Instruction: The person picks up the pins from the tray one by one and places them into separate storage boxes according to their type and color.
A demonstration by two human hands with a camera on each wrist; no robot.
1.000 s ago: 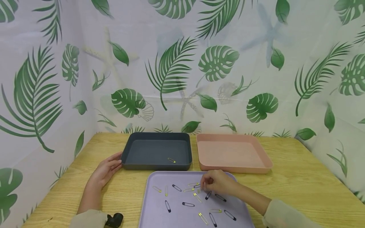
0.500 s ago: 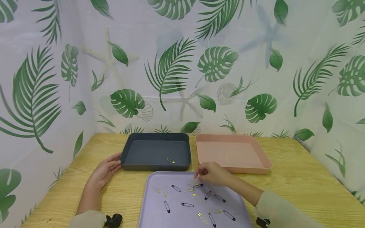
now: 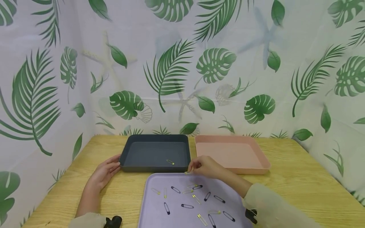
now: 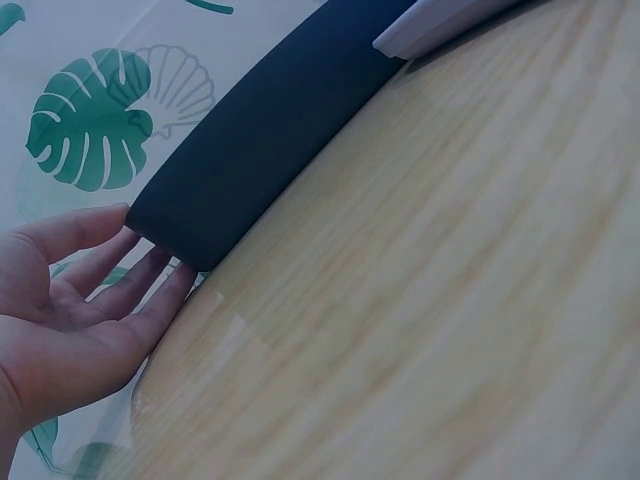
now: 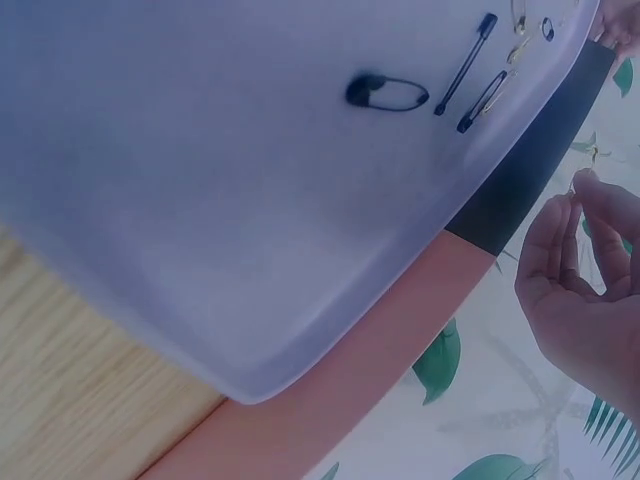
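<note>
My right hand [image 3: 207, 167] pinches a yellow safety pin [image 3: 187, 173] between thumb and fingertips, above the far edge of the lilac tray [image 3: 162, 218]. In the right wrist view only a sliver of that pin [image 5: 595, 153] shows past the fingertips. Mostly straight fingers of my left hand [image 3: 106, 171] touch the near left corner of the dark blue tray [image 3: 154, 168]; the left wrist view has the thumb at its rim. Inside that dark tray lies one yellow safety pin [image 3: 170, 162]. Several black safety pins [image 3: 187, 206] and yellow safety pins [image 3: 202, 219] are scattered over the lilac tray.
A pink tray [image 3: 248, 170] stands right of the dark one, with a narrow gap between them. All three trays rest on a wooden table [image 3: 299, 190]. Leaf-printed cloth [image 3: 176, 120] backs the table and rises at both sides.
My right hand has lifted a yellow safety pin off the lilac tray and carried it up and left, toward the dark tray's near right corner. The left hand stays at its corner.
</note>
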